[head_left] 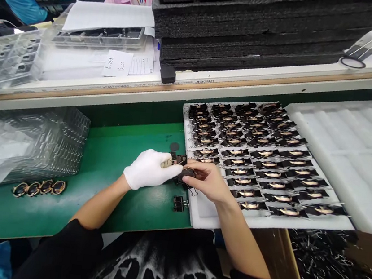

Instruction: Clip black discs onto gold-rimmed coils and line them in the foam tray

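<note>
Dark round piece (pixel 188 174) is being pinched by gloved left hand (pixel 151 170) and bare right hand (pixel 207 181), at left edge of white tray (pixel 202 211), right hand being positioned nearer the tray.

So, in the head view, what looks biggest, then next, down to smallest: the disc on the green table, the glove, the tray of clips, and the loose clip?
Largest to smallest:
1. Tray of clips
2. Glove
3. Loose clip
4. Disc
</note>
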A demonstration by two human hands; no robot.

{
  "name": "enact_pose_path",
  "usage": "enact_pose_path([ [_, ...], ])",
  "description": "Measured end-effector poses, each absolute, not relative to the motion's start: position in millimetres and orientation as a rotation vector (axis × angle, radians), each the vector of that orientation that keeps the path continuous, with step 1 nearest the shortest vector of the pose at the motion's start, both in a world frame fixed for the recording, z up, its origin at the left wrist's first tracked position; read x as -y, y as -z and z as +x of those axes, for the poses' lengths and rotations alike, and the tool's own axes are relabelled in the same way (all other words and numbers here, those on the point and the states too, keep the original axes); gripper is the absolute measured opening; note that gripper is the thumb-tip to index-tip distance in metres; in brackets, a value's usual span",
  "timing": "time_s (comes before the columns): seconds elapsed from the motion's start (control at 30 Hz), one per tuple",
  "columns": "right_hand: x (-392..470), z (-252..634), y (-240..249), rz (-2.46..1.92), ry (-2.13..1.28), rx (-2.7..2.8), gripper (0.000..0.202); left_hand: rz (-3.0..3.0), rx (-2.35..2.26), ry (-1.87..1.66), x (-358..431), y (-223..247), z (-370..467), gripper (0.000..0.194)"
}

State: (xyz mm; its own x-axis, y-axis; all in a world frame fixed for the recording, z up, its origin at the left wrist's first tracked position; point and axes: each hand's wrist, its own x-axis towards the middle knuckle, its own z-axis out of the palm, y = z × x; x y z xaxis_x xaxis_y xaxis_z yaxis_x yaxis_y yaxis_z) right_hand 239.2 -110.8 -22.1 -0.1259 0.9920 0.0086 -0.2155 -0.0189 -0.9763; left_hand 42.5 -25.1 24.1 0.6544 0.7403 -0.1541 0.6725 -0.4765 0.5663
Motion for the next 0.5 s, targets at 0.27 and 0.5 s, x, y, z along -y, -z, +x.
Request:
enact_pose_path([
  [0.27, 114.8, 251.5, 16.3, -1.12, -1.165, 1.13, 0.022, 1.921, -1.08, -0.253, 23.8, -24.6, 43.0, 0.038],
  [0.5, 120.3, 266.6, -0.7, -1.317, -1.196, 1.308, 0.025, 1.976, -0.868, -0.049, 31.2, -33.5, 25.9, 0.039],
])
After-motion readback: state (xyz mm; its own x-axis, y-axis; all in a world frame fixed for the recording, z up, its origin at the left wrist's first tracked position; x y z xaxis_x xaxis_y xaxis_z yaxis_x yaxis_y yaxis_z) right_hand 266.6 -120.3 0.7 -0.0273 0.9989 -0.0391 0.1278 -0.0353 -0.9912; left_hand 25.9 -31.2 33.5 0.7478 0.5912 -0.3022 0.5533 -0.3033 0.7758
